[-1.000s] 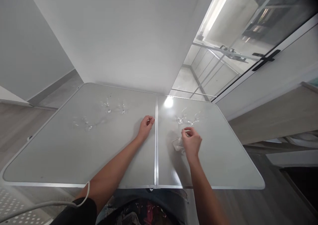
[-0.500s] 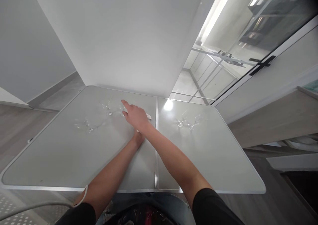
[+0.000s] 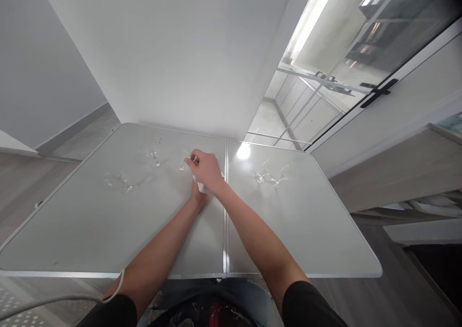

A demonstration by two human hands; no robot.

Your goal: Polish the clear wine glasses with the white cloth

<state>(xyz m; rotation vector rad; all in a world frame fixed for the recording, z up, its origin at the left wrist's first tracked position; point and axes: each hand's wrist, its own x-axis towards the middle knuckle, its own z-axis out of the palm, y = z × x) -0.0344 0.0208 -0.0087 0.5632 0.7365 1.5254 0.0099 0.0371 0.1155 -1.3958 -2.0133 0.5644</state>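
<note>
- Head view: the clear item point(image 3: 182, 168) sits just left of your right hand point(image 3: 207, 169), the nearer one; its long axis is unreadable.
- That hand curls, thumb near forefinger; any hold cannot be told.
- Your left hand point(image 3: 198, 195), mostly hidden, borders white cloth point(image 3: 201, 187); grip undeterminable.

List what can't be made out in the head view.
All in the head view:
Left hand: fingers hidden behind the right hand.
White item: partly covered by the right hand.
Right hand's grip: too small to tell if it holds anything.
Clear objects: transparent, outlines too faint.
Pale cord: cut off by the left edge.
</note>
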